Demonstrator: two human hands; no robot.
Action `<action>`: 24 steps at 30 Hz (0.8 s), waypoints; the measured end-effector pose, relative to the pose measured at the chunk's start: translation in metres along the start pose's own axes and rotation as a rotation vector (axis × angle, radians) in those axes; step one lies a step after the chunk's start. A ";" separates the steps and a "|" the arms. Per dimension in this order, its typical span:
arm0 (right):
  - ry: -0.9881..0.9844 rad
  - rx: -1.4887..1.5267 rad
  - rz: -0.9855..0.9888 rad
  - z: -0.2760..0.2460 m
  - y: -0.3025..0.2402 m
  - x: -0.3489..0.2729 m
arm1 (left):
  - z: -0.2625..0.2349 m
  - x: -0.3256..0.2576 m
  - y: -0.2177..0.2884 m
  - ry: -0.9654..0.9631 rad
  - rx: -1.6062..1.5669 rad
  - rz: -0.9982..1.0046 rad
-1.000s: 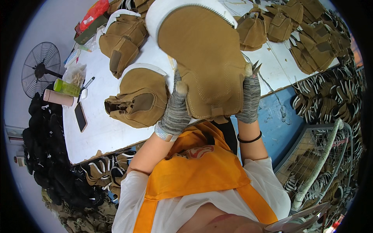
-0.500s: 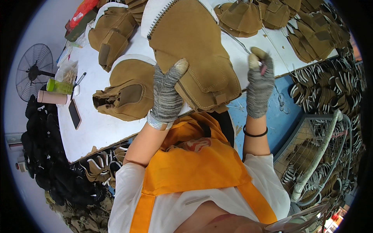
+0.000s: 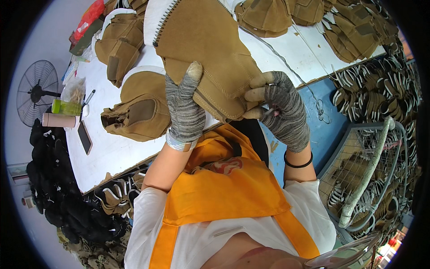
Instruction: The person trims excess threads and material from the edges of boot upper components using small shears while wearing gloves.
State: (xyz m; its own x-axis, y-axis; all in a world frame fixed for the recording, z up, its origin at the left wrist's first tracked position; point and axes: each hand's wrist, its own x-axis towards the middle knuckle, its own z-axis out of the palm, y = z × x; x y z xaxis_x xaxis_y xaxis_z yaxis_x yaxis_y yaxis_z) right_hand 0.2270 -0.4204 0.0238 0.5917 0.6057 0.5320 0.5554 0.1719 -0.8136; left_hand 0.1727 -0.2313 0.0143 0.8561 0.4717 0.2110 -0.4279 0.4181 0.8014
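Note:
A brown suede shoe upper [image 3: 210,54] with a white, zigzag-stitched edge is held up over the near side of the table. My left hand [image 3: 184,110], in a grey striped glove with pale fingertips, grips its left side, thumb lying across the front. The gloved right hand [image 3: 284,107] has its fingers closed on the lower right edge. A small pinkish spot shows among those fingers; I cannot tell what it is. Another brown upper [image 3: 145,107] lies on the table just left of my left hand, its opening facing left.
More brown uppers [image 3: 118,49] lie at the far left, with piles [image 3: 354,33] at the far right. On the white table [image 3: 105,154] are a phone [image 3: 84,138] and a green-lidded cup [image 3: 60,120]. A wire cart [image 3: 358,179] stands at the right. A fan [image 3: 38,92] is at the left.
My right hand has come in leftward and closed on the upper's lower right edge. The held upper has shifted slightly left, and the whole view has shifted a little.

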 end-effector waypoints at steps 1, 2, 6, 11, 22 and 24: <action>0.007 -0.057 -0.054 -0.002 0.001 0.002 | 0.001 -0.001 0.002 0.015 0.000 -0.002; 0.015 -0.119 -0.105 -0.004 0.002 0.003 | 0.003 -0.002 0.004 0.028 -0.005 -0.008; 0.153 0.083 0.230 -0.001 0.016 -0.004 | 0.005 -0.006 0.009 0.092 0.007 -0.073; 0.212 0.282 0.495 0.000 0.011 0.004 | 0.000 -0.011 0.003 0.082 -0.016 -0.174; 0.335 0.300 0.458 0.000 0.008 0.012 | 0.009 0.000 0.001 0.113 -0.061 -0.081; 0.407 0.238 0.390 0.002 0.001 0.009 | 0.011 0.004 0.003 0.109 -0.044 -0.059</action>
State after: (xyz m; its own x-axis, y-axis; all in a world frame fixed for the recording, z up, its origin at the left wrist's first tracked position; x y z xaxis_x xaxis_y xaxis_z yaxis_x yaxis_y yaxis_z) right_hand 0.2318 -0.4134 0.0271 0.9269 0.3217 0.1931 0.1349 0.1946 -0.9716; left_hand 0.1785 -0.2368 0.0235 0.8446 0.5259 0.1003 -0.3919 0.4798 0.7850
